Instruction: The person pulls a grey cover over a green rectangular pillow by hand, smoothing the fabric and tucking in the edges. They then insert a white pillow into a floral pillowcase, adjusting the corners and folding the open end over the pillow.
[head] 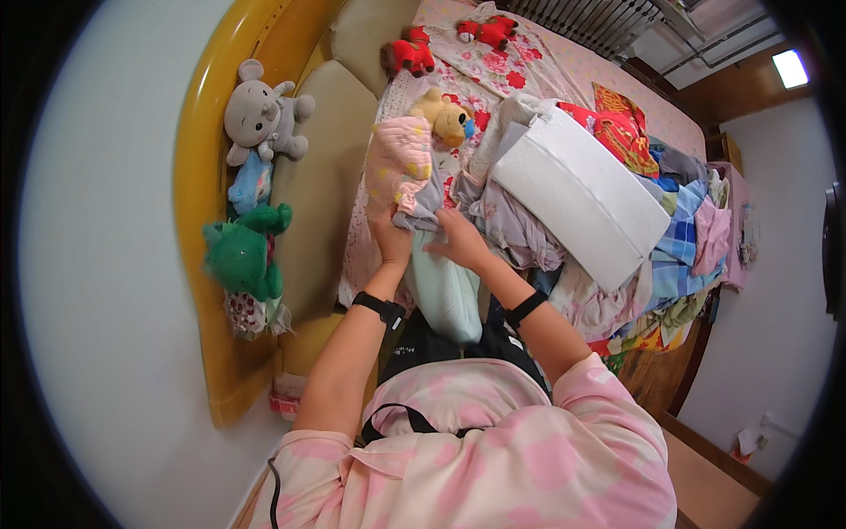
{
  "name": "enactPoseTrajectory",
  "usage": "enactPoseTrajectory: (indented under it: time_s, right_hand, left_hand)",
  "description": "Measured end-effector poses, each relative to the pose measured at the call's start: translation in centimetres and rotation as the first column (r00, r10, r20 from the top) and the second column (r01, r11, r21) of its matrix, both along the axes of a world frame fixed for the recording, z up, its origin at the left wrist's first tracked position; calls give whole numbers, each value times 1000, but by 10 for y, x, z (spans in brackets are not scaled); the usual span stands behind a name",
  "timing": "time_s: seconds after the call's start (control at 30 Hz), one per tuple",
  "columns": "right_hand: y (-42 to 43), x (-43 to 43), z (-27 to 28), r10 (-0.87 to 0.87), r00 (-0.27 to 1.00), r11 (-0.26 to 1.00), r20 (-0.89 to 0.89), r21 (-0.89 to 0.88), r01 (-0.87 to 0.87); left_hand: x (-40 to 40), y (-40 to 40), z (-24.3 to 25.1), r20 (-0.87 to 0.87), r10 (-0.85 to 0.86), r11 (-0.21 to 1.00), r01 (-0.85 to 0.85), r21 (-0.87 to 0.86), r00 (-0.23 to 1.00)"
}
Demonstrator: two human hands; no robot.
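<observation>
My left hand (392,239) grips the gathered edge of a pink quilted cloth cover (400,155) with yellow spots. Grey fabric (429,198) hangs together with it; whether the two are one piece I cannot tell. My right hand (462,243) pinches the grey fabric from the other side, its thumb spread over a pale mint pillow (444,291). This pillow stands between my forearms, against my lap, and its upper end meets the bunched fabric. Just beyond the cover lies a tan plush dog (451,119) on the flowered bed sheet (499,63).
A white foam-like slab (581,195) rests on rumpled bedding to the right, beside piled clothes (687,225). Along the yellow headboard (198,264) sit a grey plush elephant (261,116) and a green plush toy (244,254). Two red plush horses (411,54) lie at the far side.
</observation>
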State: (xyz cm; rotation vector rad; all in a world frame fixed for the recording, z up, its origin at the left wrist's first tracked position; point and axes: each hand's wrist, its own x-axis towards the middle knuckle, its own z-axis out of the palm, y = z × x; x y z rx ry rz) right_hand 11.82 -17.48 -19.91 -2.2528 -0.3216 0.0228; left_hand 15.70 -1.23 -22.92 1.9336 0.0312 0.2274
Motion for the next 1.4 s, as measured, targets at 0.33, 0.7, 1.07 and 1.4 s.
enactPoseTrajectory:
  time_s: [0.33, 0.7, 1.07, 1.4]
  right_hand:
    - [-8, 54, -70, -220, 971, 974, -98, 34, 224]
    - [23, -17, -83, 94, 949, 996, -300, 26, -90]
    - [-11, -2, -78, -271, 962, 957, -26, -119, 266]
    - [10, -39, -131, -146, 845, 872, -514, 336, 355]
  left_hand:
    - [-31, 45, -40, -150, -379, 895, 402, 191, 913]
    - [11, 39, -83, -57, -230, 933, 237, 272, 971]
    - [-52, 13, -48, -208, -302, 924, 339, 175, 930]
    - [-73, 32, -69, -369, -372, 893, 437, 109, 852]
